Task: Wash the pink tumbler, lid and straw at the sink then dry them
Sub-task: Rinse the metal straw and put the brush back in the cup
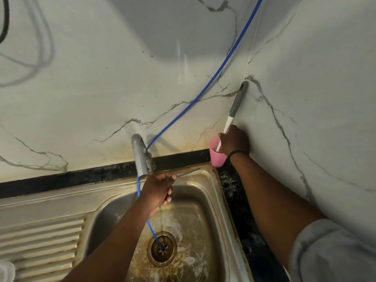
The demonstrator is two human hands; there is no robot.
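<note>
Pink cup [217, 154], blue hose [205, 87], grey-veined white marble wall [101, 78], grey-and-white brush handle [236, 106]

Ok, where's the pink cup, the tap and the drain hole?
pink cup [217, 157], head view, on its outer side wall.
tap [140, 157], head view, on its spout.
drain hole [162, 248], head view, on its strainer.

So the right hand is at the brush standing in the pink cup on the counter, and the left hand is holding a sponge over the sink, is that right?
Not quite. The head view shows the left hand holding a thin metal straw, not a sponge, over the sink. The right hand is at the brush in the pink cup.
</note>
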